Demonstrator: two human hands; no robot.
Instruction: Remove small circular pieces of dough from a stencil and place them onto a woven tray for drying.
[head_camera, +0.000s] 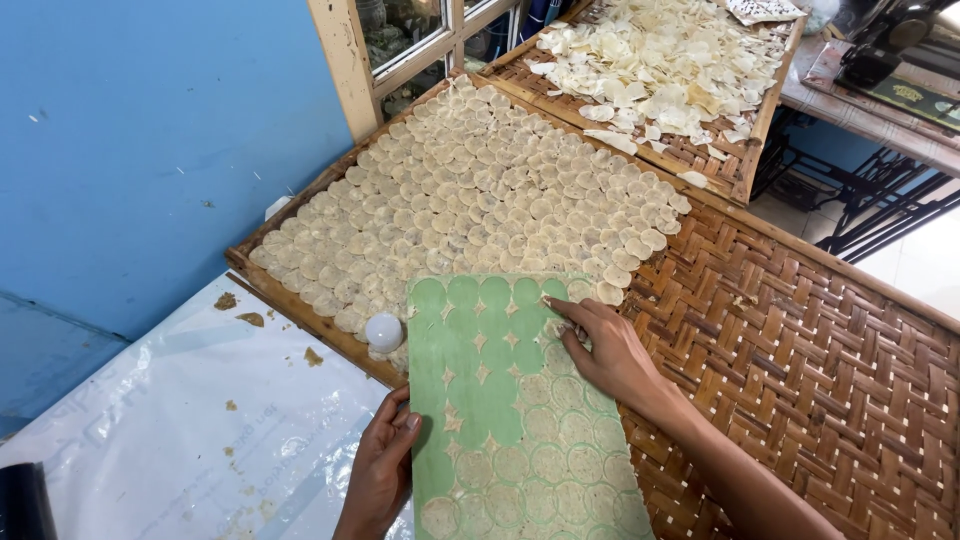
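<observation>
Two hands at lower centre, apart: left hand (383, 462) gripping the left edge of one flat green rectangular board (480, 400), right hand (600, 345) flat, fingertips on its pale round discs (545, 440). Beyond, two woven bamboo trays (800, 340); one small white ball (384, 331).

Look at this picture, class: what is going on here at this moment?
A person holds a green board with round hollows over a woven bamboo tray. The left hand grips the board's near left edge, while the right hand rests on its upper right part, fingertips on a thin pale disc. Many such discs already lie in overlapping rows on the tray; the board's lower hollows still hold discs, the upper ones are bare.
</observation>
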